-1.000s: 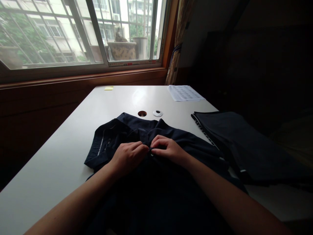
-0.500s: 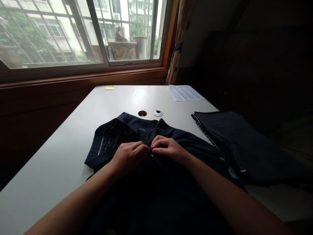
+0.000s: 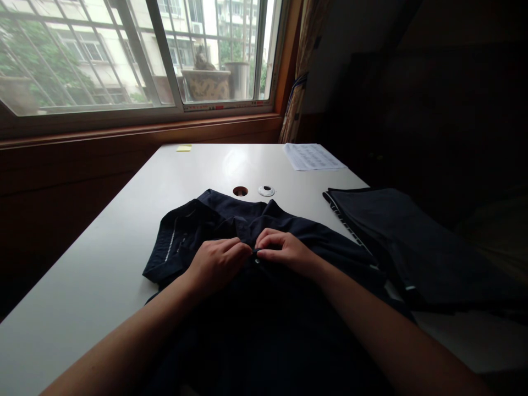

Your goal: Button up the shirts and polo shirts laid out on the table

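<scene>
Bright barred window [image 3: 160, 60], curtain [image 3: 304, 60] beside, white table [image 3: 105, 258] in front.

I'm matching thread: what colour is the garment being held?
The garment looks dark navy, best in the head view.

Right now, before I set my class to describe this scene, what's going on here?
At a white table, a person's left hand and right hand are close together, both pinching a dark garment spread out in front of them. A second piece of dark cloth lies flat to the right. Printed papers and a yellow note lie near the far edge, below the window.
</scene>
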Motion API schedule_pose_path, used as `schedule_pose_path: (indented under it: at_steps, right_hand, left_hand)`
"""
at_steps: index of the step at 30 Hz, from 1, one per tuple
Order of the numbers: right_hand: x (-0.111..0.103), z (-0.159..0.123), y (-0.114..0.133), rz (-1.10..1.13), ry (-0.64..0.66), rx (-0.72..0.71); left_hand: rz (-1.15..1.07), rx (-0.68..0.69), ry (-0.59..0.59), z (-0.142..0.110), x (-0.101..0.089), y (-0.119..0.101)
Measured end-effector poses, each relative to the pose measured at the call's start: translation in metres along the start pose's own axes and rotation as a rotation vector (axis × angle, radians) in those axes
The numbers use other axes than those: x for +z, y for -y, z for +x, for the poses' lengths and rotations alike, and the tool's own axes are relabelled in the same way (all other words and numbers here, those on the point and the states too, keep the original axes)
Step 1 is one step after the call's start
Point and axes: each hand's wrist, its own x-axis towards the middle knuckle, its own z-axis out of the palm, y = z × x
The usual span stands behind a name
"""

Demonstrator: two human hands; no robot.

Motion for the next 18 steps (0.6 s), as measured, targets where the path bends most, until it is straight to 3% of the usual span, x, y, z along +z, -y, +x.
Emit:
schedule_pose_path:
  at_steps: [18]
  right_hand:
    - [-0.0026,-0.0001,-0.0007,0.023,0.020,0.035]
  left_hand:
    - [0.000,-0.013,-0.003,-0.0001,0.0005,0.0010]
